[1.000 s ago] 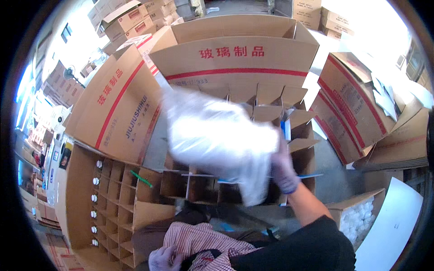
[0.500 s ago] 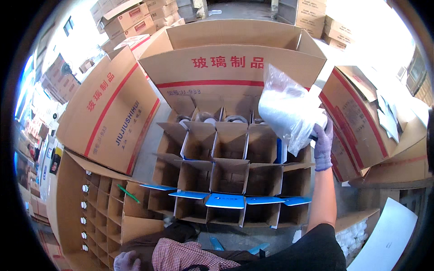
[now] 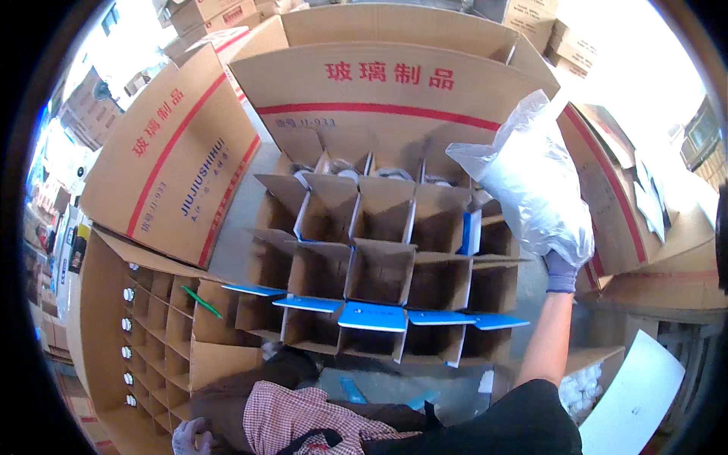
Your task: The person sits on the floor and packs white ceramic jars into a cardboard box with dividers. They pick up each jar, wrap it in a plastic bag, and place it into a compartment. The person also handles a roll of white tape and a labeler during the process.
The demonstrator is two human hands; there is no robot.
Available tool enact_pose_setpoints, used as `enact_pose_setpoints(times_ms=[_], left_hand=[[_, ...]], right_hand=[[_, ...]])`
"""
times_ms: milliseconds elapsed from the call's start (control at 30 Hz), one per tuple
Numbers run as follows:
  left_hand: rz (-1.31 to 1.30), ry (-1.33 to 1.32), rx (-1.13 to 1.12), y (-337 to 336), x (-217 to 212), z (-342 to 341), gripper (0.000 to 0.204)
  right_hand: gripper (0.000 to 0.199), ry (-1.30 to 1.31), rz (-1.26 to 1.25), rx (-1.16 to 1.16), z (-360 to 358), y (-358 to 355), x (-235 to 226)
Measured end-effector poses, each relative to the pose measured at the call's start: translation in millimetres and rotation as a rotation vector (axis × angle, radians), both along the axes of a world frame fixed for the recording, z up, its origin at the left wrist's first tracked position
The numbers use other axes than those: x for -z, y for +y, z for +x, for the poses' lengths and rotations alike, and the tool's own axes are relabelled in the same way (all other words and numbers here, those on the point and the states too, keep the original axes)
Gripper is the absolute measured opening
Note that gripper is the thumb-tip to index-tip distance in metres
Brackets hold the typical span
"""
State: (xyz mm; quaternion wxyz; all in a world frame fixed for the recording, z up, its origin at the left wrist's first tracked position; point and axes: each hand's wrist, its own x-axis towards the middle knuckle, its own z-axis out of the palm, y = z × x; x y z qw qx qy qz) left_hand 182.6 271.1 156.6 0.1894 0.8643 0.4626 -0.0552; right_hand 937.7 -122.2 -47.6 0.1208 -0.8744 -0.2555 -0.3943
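Note:
My right hand [image 3: 565, 271], in a pale purple glove, is closed around the lower end of a bulky white object wrapped in a clear plastic bag [image 3: 535, 189]. It holds the bundle above the right side of a cardboard divider grid [image 3: 383, 250]. Bag film hides what is inside and part of my fingers. Round-topped items [image 3: 394, 174] sit in the grid's far row; the nearer cells look bare. Blue cards [image 3: 371, 316] lie along the front dividers. Low at the left, my gloved left hand [image 3: 192, 437] hangs beside my leg, fingers loosely bent and apart, with nothing visible in it.
A tall carton flap [image 3: 364, 83] rises behind the grid, with another carton panel [image 3: 171, 159] at the left. Lower left, a divided carton [image 3: 159, 326] holds white-capped items and a green strip [image 3: 202, 301]. More cartons [image 3: 614, 189] and a white sheet [image 3: 635, 398] stand right.
My right hand has turned and shifted slightly right, swinging the bagged bundle more upright and away from the grid's middle. The whole view has tilted downward a little.

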Motion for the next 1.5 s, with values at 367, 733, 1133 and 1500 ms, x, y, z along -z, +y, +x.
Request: enact_pose_setpoints(times_ms=[367, 733, 1133, 1500], left_hand=[[-0.007, -0.045, 0.028, 1.4, 3.9, -3.2, 0.026], [0.442, -0.079, -0.189, -68.2, 15.0, -101.2, 0.028], [0.249, 0.25, -1.514, -377.1, -26.7, -304.2, 0.049], [0.214, 0.411, -1.808, -405.9, 199.1, -534.9, 0.067]], right_hand=[[0.058, 0.98, 1.123, -0.437, -26.0, -66.8, -27.7], [0.058, 1.15, -0.254, -0.346, 21.7, 180.4, 37.0], [0.034, 0.691, 0.129, -0.943, -133.9, 310.5, 15.6], [0.034, 0.741, -0.402, -1.517, -429.6, 386.3, -110.0]])
